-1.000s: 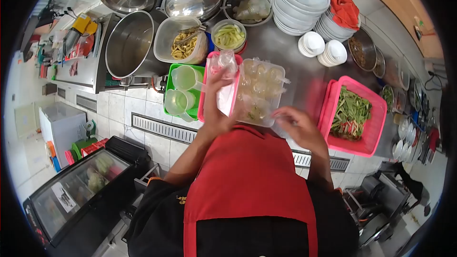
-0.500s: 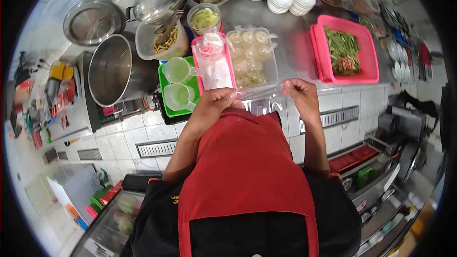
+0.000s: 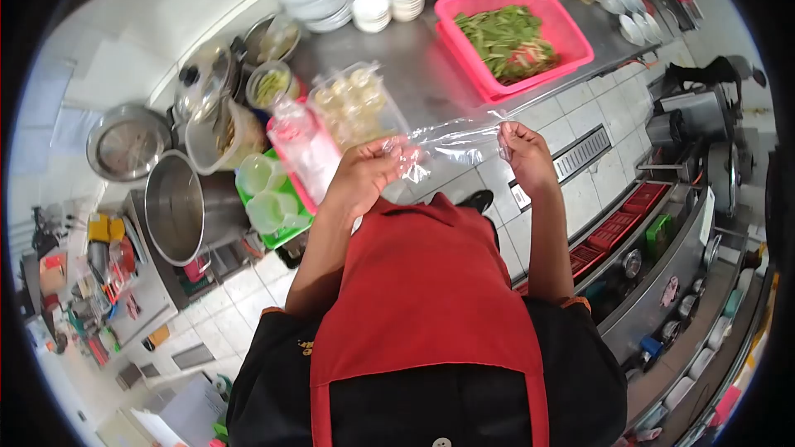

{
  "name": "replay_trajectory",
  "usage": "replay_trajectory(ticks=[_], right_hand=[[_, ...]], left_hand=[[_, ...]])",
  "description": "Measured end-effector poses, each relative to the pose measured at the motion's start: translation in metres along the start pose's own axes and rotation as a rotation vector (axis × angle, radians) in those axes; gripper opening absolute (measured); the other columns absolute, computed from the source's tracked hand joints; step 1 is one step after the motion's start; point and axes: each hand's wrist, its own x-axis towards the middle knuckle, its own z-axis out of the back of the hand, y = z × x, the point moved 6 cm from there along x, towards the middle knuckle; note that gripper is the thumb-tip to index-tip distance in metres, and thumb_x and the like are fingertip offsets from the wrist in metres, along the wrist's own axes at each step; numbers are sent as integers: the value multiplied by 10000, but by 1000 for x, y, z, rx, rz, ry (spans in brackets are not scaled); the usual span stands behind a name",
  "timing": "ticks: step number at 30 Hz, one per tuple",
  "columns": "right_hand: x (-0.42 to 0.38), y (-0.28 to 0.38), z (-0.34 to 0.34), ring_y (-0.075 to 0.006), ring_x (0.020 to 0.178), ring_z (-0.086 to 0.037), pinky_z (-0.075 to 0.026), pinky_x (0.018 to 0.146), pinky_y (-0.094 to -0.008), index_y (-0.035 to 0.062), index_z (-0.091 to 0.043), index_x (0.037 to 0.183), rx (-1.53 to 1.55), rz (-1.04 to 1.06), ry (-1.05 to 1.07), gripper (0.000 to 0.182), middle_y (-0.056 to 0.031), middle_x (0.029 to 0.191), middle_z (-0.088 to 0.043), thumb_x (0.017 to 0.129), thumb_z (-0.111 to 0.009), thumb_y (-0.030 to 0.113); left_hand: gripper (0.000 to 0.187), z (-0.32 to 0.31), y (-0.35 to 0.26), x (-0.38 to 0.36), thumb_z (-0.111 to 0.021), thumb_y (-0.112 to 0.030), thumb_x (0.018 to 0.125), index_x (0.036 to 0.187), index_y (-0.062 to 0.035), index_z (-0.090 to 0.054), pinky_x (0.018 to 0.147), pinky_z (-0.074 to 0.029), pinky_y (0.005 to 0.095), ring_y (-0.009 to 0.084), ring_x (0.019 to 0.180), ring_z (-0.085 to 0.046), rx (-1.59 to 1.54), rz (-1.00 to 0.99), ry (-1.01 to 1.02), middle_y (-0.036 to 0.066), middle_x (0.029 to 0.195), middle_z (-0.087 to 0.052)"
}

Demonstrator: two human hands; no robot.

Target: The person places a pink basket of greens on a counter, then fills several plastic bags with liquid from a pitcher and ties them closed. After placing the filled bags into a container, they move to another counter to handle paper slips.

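While filled bags [image 3: 352,99] already sit in a clear tub [image 3: 397,109] beside the pink tray [image 3: 289,170], the left hand [image 3: 363,179] and right hand [image 3: 530,161] pinch an empty-looking bag [image 3: 460,145].

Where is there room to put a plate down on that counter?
The steel counter is bare between the clear container and the pink basket, less so right of the basket. It's crowded around the green tray and deep pot.
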Motion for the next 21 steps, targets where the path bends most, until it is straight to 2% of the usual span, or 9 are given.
replay_trajectory(ticks=[1, 3, 5, 7, 10, 12, 17, 19, 21], right_hand=[[0, 3, 17, -115, 739, -504, -411, 688, -253, 11, -624, 922, 5, 41, -9, 130, -28, 859, -587, 913, -656, 137], [-26, 53, 36, -168, 731, -527, -426, 693, -275, 24, -625, 930, -933, 706, -484, 199, -50, 834, -586, 858, -716, 186], [-67, 89, 35, -212, 739, -551, -445, 686, -309, 25, -626, 959, -893, 817, -634, 304, -75, 831, -592, 793, -778, 229], [-80, 94, 41, -193, 743, -597, -470, 678, -295, 13, -642, 956, -935, 619, -250, 286, -94, 826, -629, 791, -783, 200], [-84, 90, 109, -144, 736, -621, -494, 681, -274, -9, -662, 954, -588, 441, -238, 212, -98, 812, -665, 825, -749, 135], [-88, 97, 163, -125, 734, -622, -496, 690, -258, -17, -669, 947, -518, 468, -270, 157, -86, 815, -679, 856, -711, 104], [-93, 94, 253, -72, 764, -559, -446, 668, -213, 0, -651, 888, -62, 159, -186, 101, 4, 814, -628, 939, -579, 48], [-85, 83, 266, -103, 658, -508, -407, 588, -232, 71, -557, 862, 368, -177, -12, 55, -8, 797, -587, 910, -565, 45], [-71, 84, 280, -87, 616, -447, -361, 553, -224, 79, -546, 843, 596, -247, 76, 76, 2, 779, -542, 906, -564, 41]], left_hand=[[222, -19, 6, 10, -672, -66, 885, 1064, 51, -613, 909, -544, 380, 251, 925, -680, 53, 66, 70, 169, 990, -680], [196, -44, 29, 33, -681, -2, 850, 1007, 104, -632, 835, -566, 335, 230, 889, -688, 212, 14, 7, 190, 1007, -685], [122, -98, 53, 54, -707, -18, 839, 917, 66, -664, 692, -558, 281, 167, 764, -673, 467, -196, -32, 156, 906, -695], [95, -158, 89, 74, -704, -32, 851, 908, 39, -676, 622, -545, 261, 135, 705, -656, 470, -319, 26, 141, 872, -695], [109, -221, 158, 99, -684, -110, 891, 895, -1, -683, 724, -536, 278, 144, 778, -663, 303, 41, 62, 100, 873, -691], [198, -266, 195, 119, -635, -224, 942, 930, -29, -669, 842, -491, 314, 150, 828, -634, 123, 216, 346, 51, 863, -669], [244, -316, 252, 127, -599, -278, 963, 989, -43, -660, 794, -448, 296, 138, 760, -546, -292, 553, 554, 21, 855, -620], [200, -321, 267, 131, -626, -239, 949, 973, -42, -649, 747, -438, 244, 106, 769, -545, 233, 532, 597, 9, 877, -622], [149, -320, 266, 152, -678, -198, 901, 869, -55, -649, 696, -431, 220, 84, 732, -539, 417, 536, 502, -7, 821, -621]])
